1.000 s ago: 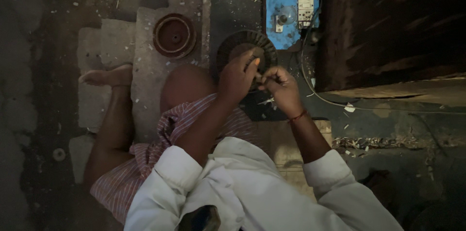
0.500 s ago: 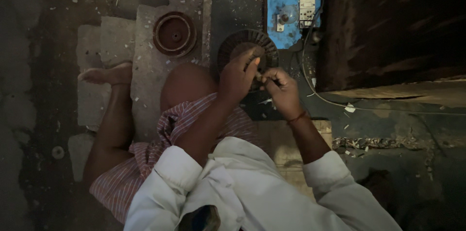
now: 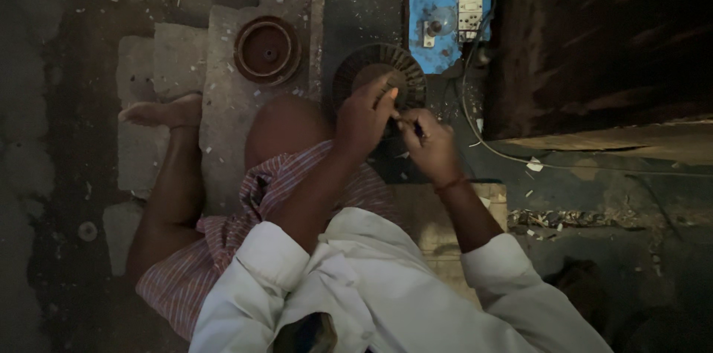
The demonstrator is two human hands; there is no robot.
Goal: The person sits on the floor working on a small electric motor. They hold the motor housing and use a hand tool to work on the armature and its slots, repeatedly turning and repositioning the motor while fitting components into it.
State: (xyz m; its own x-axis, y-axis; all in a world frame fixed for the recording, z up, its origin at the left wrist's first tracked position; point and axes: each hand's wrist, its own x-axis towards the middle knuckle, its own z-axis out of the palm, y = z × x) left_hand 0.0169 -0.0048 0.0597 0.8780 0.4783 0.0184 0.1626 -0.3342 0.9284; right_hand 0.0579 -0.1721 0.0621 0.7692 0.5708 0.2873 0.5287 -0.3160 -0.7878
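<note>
The left hand (image 3: pixel 365 117) rests with its fingers curled down onto the near edge of a dark round slotted ring (image 3: pixel 379 74), a ribbed, wheel-like part that lies flat on a dark slab (image 3: pixel 360 11) just beyond the person's bent knee. The fingertips press on the ring's rim, holding it in place rather than lifting it. Far left of the hand, a bare foot (image 3: pixel 160 112) lies on pale stone blocks (image 3: pixel 167 63), and between the foot and the ring sits a round reddish-brown dish (image 3: pixel 267 50), well apart from both hands. The striped cloth (image 3: pixel 223 249) wraps the person's lap below.

Just right of the left hand, the right hand (image 3: pixel 429 145) is pinched shut on a small thin dark object (image 3: pixel 405 121), too small and dim to tell what it is; its tip meets the left fingers at the ring's near edge. A red thread band (image 3: pixel 451 184) circles the right wrist. Beyond the ring, touching its far right side, lies a blue board (image 3: pixel 445 23) carrying a white socket block (image 3: pixel 470 5) and a small clear bulb-like piece (image 3: pixel 440 23). A pale cable (image 3: pixel 520 156) curves from the board along the floor to the right, beside a large dark wooden mass (image 3: pixel 609 41).
</note>
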